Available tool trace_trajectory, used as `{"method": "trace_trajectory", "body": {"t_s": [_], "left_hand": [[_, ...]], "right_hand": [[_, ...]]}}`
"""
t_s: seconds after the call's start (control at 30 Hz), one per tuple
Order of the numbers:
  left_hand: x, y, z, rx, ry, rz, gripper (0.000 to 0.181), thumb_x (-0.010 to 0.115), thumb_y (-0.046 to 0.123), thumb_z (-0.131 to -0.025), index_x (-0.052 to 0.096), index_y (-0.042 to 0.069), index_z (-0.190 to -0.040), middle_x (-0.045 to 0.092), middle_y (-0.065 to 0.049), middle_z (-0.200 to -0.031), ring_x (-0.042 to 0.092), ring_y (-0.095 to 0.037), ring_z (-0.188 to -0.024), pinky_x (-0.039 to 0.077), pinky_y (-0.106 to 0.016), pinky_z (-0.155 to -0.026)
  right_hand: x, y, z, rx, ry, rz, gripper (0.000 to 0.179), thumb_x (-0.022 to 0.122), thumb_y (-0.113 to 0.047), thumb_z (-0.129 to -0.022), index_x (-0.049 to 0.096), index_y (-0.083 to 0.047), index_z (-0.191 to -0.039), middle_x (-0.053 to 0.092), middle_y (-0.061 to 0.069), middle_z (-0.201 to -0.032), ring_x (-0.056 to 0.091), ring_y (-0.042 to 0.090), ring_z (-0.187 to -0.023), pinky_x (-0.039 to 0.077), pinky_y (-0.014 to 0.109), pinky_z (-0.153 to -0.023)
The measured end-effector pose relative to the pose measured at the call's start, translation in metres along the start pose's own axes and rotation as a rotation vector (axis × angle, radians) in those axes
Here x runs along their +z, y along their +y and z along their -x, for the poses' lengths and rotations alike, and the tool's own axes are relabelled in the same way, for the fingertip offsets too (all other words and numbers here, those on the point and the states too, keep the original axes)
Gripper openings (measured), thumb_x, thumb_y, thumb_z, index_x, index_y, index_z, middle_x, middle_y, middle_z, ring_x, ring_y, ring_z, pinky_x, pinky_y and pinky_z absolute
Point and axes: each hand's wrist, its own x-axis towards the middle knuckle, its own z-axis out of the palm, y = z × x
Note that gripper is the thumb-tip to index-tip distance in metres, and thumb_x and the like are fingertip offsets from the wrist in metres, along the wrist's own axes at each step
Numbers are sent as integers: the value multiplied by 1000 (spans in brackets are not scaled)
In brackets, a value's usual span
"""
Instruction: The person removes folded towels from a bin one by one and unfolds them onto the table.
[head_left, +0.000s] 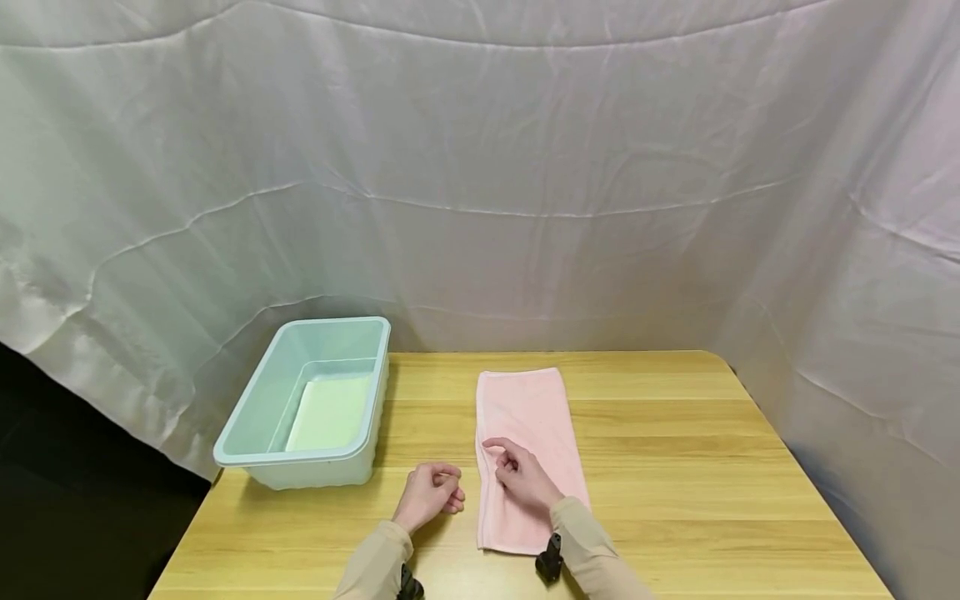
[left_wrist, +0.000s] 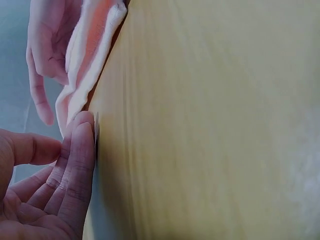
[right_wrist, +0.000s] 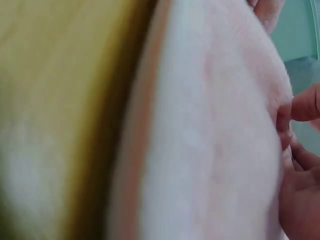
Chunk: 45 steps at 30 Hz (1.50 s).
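A pink towel [head_left: 528, 417] with a pale hem lies folded in a long strip on the wooden table. Over its left part is my right hand [head_left: 523, 479], its index finger stretched toward the left edge and the others loosely bent. In the right wrist view the fingers [right_wrist: 305, 107] are close against the towel [right_wrist: 225, 125]; contact is hard to tell. Just left of the towel, my left hand [head_left: 430, 496] is low over the table with loosely bent fingers. The left wrist view shows nothing held between its thumb and fingers [left_wrist: 80, 165].
A pale green plastic tub [head_left: 360, 454] stands at the table's left side, with a light patch on its floor. Wood-grain tabletop [head_left: 690, 467] stretches to the right of the towel. Grey-white curtain [head_left: 525, 167] hangs behind and at both sides.
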Motion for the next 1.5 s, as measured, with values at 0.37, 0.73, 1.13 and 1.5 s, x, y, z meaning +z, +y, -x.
{"method": "trace_trajectory", "body": {"t_s": [0.37, 0.73, 1.13, 1.5], "left_hand": [[1, 2, 0, -10, 6, -2, 24, 53, -2, -95, 64, -15, -112, 74, -21, -79, 72, -18, -62, 63, -31, -59], [2, 2, 2, -13, 11, -5, 25, 53, -3, -93, 63, -16, -113, 74, -23, -79, 73, -19, -62, 63, -31, -59], [3, 3, 1, -15, 13, 8, 25, 54, -3, -93, 64, -14, -113, 74, -21, -78, 72, -18, -62, 63, -30, -59], [4, 4, 0, -8, 17, 0, 24, 54, -2, -93, 64, -14, -112, 74, -20, -77, 72, -17, -62, 63, -30, -59]], "right_hand": [[-8, -1, 3, 38, -62, -63, 34, 50, 5, -93, 75, -3, -114, 69, 16, -100, 50, 4, -79, 41, 16, -70], [-1, 0, 3, 154, 73, -129, 14, 67, -10, -90, 78, -1, -86, 71, 10, -79, 53, -1, -64, 44, 14, -59], [0, 1, 2, 205, 116, -288, 21, 68, 8, -75, 55, 8, -91, 45, -7, -66, 42, 0, -55, 36, 14, -51], [-3, -14, 5, 220, 152, -318, 31, 60, 2, -84, 64, 17, -111, 64, 1, -79, 54, 1, -65, 46, 14, -58]]}}
